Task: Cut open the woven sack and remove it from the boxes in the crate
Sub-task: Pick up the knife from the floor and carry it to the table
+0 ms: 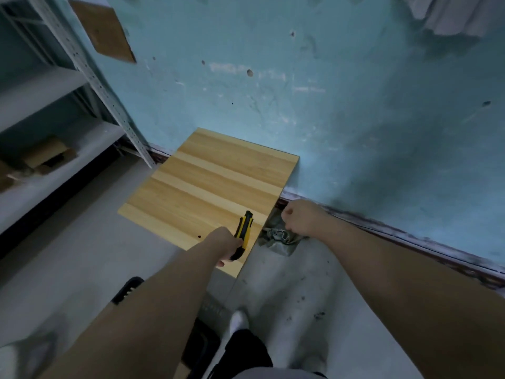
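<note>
Surroundings: wood board (207, 187) lies flat under and ahead of L hand (222, 243), far edge against teal wall (328, 105). Wall is scuffed, w/ small holes, dark grimy strip along its base behind R hand (302, 218). Metal rack (90, 67) well left of L hand, cardboard (46, 157) on a lower shelf. Grey floor (287, 283) below both forearms, dark specks near R forearm. Black slotted item (128, 291) under L forearm, mostly hidden by it. White-socked foot (239, 321) between the forearms.

Obstruction: board's right edge runs between the hands and covers part of the sack (278, 240).

Sack: grey-green, crumpled into a small bunch on the floor at the wall base, directly under R hand, just right of the board edge. Weave too blurred to tell.

Hands: L arm stretched fwd, fist wrapped round yellow/black knife (244, 228), knife tip pointing away toward wall, over the board. Blade out or in: can't tell. R arm stretched fwd, knuckles up, fingers curled down into the top of the sack, gripping it.
</note>
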